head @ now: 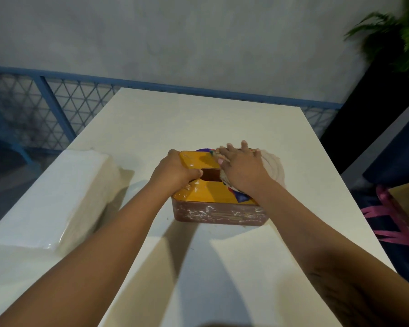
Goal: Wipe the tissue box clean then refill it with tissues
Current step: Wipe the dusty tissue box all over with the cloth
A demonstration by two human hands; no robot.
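A tissue box (213,197) with a yellow lid and a brown, white-smeared front wall stands in the middle of the white table (222,267). My left hand (175,171) grips the lid's left end, thumb hooked into the dark slot. My right hand (241,168) lies flat on a patterned cloth (273,166), pressing it onto the right part of the lid. A large plastic-wrapped pack of white tissues (54,199) lies on the table to the left of the box.
A blue mesh fence (57,107) runs behind the table before a grey wall. At the right stand a dark chair (392,147), a potted plant (397,31) and a bag with pink straps (392,223).
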